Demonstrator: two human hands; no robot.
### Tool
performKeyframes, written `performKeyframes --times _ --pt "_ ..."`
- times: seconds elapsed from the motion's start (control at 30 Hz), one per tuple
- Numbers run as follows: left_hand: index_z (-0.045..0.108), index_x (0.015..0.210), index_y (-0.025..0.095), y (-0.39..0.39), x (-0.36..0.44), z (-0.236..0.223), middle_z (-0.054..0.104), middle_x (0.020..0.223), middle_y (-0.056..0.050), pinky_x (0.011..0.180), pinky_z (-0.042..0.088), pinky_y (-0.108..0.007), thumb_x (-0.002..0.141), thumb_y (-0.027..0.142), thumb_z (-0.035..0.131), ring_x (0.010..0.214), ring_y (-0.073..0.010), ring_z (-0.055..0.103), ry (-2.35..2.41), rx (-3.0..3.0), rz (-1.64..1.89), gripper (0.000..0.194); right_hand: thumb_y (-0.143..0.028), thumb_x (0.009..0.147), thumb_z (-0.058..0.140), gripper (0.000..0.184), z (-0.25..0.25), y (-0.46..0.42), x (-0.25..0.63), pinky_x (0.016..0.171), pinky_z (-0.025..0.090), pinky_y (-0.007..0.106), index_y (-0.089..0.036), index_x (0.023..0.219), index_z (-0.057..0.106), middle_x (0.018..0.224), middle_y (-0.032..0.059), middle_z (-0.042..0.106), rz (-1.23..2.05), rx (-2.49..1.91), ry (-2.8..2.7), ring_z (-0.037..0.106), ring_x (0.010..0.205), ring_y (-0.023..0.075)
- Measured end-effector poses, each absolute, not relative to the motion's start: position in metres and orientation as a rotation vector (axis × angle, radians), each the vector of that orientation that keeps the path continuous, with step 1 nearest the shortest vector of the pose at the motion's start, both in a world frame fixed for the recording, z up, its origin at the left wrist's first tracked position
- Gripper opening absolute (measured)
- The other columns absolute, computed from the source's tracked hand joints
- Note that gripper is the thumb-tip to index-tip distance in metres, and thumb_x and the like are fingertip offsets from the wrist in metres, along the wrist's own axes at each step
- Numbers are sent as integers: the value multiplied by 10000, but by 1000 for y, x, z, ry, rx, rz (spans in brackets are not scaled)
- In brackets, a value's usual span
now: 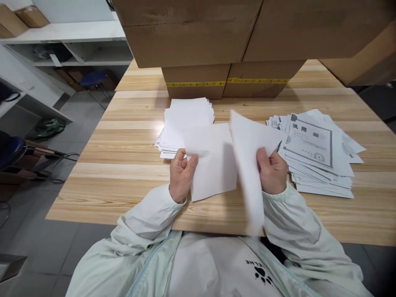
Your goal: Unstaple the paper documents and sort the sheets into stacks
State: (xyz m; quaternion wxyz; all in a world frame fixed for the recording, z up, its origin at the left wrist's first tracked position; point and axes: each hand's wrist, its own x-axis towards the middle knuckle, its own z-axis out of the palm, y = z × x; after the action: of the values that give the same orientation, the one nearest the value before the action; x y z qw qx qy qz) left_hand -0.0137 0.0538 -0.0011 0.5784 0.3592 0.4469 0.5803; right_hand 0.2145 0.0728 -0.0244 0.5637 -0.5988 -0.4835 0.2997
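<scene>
My left hand (182,174) pinches the left edge of a white paper sheet (213,165), thumb on top, held above the table near its front edge. Between thumb and fingers, my right hand (272,171) grips another white sheet (247,144), which is bent, tilted and blurred along its lower part. The two sheets overlap or meet near the middle; I cannot tell if they are joined. Behind my left hand lies a stack of blank-looking white paper (188,119). Beside my right hand is a messy pile of printed sheets (312,144), the top one bearing a bordered certificate.
Large cardboard boxes (192,33) are stacked at the back of the wooden table (117,173), the lower ones with yellow tape. Another box (368,62) stands at the far right. Left of the table are white shelves (83,31) and a blue stool (93,78).
</scene>
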Motion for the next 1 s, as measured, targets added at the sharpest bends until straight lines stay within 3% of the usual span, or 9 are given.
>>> performKeyframes --times 0.07,0.27,0.53,0.73,0.9,1.0 --pt "585 1021 244 52 -10 -1 761 889 -1 675 549 -270 761 492 766 788 -177 721 996 870 1327 403 -579 842 625 408 -22 67 202 713 525 351 -192 956 688 887 82 723 640 -1365 -1073 656 792 197" --pt "633 1066 239 51 -9 -6 755 1017 -32 760 558 -290 774 514 749 926 -205 712 960 867 1268 418 -547 834 652 379 -22 66 200 602 508 311 -179 908 706 801 57 720 599 -1376 -1056 619 656 173" --pt "664 1005 222 50 -11 -7 734 902 -18 675 507 -250 854 544 652 831 -169 671 937 901 1242 356 -510 821 669 340 -16 61 194 525 450 262 -172 804 701 665 16 652 537 -1409 -1178 541 576 135" --pt "641 849 171 48 -11 -5 683 772 -3 669 483 -234 852 601 621 711 -126 611 979 908 1236 430 -443 822 685 284 -22 56 192 497 411 245 -160 807 702 620 -11 623 434 -1478 -1300 501 532 111" --pt "679 1059 176 46 -10 -2 743 922 -50 761 534 -285 823 583 668 818 -173 681 910 878 1206 471 -443 822 693 285 -27 55 192 494 379 248 -169 750 665 587 -26 557 405 -1451 -1335 448 522 100" --pt "688 1088 170 45 -12 0 756 903 -58 721 548 -294 791 533 727 790 -188 694 909 936 1168 470 -507 757 752 370 -27 62 196 593 483 276 -187 922 669 786 27 655 476 -1332 -1294 578 663 143"
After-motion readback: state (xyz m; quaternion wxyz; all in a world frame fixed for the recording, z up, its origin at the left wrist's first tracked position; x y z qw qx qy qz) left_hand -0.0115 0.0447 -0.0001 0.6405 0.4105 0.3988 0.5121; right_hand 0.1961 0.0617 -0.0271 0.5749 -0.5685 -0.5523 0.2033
